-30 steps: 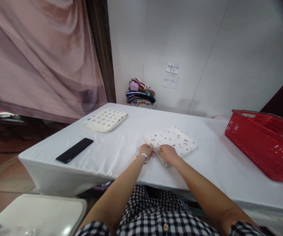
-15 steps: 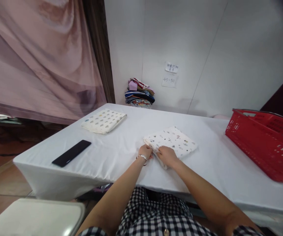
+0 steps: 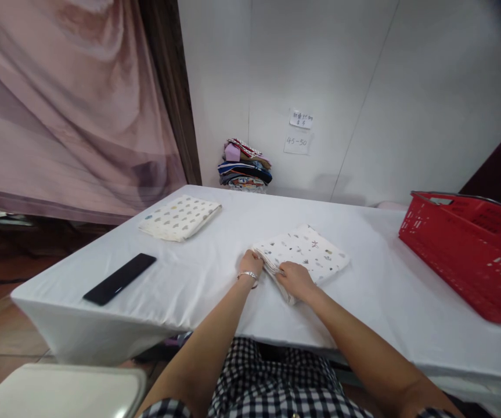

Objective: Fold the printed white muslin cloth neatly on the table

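Note:
A folded white cloth [image 3: 306,247] with small printed motifs lies at an angle on the white-covered table in front of me. My left hand [image 3: 251,264], with a silver bracelet at the wrist, pinches the cloth's left corner. Its fingertips are partly hidden at the layered edge. My right hand [image 3: 296,280] grips the near-left edge of the same cloth, thumb and fingers closed on the layers. Farther left on the table rests a second folded cloth [image 3: 183,217], cream with grey hearts; neither hand touches it.
A black flat slab [image 3: 120,278] lies at the table's left. The red plastic basket [image 3: 463,255] stands at the right end. Behind the table, a pile of folded fabrics [image 3: 245,165] sits against the wall. A white stool [image 3: 67,389] is at lower left.
My left hand has shifted slightly left and up along the cloth's corner. My right hand stays at the near edge. The view has moved a little.

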{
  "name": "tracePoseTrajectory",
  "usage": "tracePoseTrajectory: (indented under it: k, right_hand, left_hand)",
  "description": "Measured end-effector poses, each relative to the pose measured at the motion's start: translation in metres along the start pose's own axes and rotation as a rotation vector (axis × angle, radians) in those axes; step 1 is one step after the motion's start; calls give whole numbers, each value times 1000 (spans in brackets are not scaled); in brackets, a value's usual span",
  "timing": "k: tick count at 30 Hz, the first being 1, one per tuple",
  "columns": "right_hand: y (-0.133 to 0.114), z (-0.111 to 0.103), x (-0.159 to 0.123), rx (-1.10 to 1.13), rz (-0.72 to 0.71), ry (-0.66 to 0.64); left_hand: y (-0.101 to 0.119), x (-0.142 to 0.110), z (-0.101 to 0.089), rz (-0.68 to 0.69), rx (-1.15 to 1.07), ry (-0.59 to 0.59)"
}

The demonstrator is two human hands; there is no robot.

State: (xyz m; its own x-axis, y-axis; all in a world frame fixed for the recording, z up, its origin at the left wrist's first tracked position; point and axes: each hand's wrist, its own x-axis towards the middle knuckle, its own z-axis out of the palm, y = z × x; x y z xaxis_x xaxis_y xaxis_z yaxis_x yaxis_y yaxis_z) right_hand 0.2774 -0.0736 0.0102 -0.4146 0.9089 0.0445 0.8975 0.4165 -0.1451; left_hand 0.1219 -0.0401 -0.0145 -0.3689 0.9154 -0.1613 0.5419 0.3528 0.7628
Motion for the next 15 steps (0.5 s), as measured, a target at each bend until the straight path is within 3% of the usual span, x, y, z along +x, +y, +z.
tracePoseTrajectory:
  k: [6, 15]
  right_hand:
    - [2, 3, 0, 19, -10, 36]
    - [1, 1, -1, 18, -14, 24]
  left_hand:
    - [1, 4, -2, 31, -11, -34]
    - [12, 7, -5, -142, -284, -85]
